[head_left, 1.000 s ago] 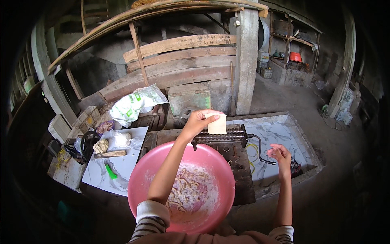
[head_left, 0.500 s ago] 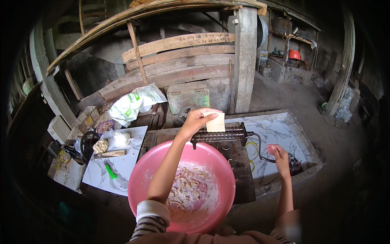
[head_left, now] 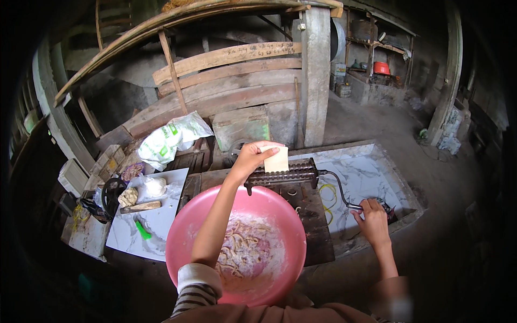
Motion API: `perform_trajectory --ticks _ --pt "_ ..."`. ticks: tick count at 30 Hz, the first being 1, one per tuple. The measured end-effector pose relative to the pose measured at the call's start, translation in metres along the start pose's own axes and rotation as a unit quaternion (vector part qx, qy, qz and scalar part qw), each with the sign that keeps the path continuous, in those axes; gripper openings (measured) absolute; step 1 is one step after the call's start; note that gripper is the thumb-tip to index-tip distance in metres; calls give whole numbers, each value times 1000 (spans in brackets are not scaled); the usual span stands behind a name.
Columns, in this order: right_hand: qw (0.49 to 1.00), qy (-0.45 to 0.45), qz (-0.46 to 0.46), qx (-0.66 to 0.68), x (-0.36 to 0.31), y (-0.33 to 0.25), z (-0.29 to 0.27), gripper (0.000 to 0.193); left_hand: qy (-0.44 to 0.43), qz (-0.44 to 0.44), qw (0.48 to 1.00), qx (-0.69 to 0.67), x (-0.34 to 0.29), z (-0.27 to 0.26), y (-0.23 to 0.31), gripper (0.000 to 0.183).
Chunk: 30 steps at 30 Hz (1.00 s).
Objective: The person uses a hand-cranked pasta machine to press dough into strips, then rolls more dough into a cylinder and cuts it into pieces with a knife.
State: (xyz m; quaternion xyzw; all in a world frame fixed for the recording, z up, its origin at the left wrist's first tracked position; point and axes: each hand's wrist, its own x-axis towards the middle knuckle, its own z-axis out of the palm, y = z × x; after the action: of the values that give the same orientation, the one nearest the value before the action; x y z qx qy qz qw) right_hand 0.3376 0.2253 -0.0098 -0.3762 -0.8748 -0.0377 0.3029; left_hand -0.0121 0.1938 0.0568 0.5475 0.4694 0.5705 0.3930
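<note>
My left hand [head_left: 254, 160] pinches the upper edge of a pale, flat dough sheet [head_left: 277, 160]. The sheet hangs upright, its lower edge meeting the ridged rollers of a dark hand-cranked dough machine [head_left: 288, 176]. At the right, my right hand [head_left: 374, 219] has its fingers closed round the end of the machine's bent metal crank handle [head_left: 340, 188]. Below my left forearm stands a big pink basin [head_left: 293, 231], dusted with flour. Curled dough strips [head_left: 237, 250] lie in it, partly hidden by the forearm.
Left of the basin, a marbled board [head_left: 126, 234] bears a dough lump [head_left: 128, 197], a wooden-handled blade [head_left: 141, 206], a bag of white powder [head_left: 155, 186] and a green tool [head_left: 142, 230]. A white sack [head_left: 172, 141] lies behind. A concrete post [head_left: 315, 81] rises beyond the machine.
My right hand has closed on the crank handle, which it was beside with fingers loose before. My left hand still holds the dough sheet at the rollers. The whole view has shifted slightly.
</note>
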Motion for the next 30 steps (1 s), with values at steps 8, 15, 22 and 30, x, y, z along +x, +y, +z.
perform_trajectory --ticks 8,15,22,30 --pt "993 64 -66 -73 43 10 -19 14 -3 -8 1000 7 7 -1 0 25" --pt "977 153 -96 -110 94 3 -25 17 -18 -13 999 31 15 -10 -5 26" --pt "954 211 -91 -191 151 4 -19 14 -54 -27 996 71 24 -23 -7 32" --pt "965 198 -73 -158 201 18 28 8 -93 25 981 167 33 -23 -21 32"
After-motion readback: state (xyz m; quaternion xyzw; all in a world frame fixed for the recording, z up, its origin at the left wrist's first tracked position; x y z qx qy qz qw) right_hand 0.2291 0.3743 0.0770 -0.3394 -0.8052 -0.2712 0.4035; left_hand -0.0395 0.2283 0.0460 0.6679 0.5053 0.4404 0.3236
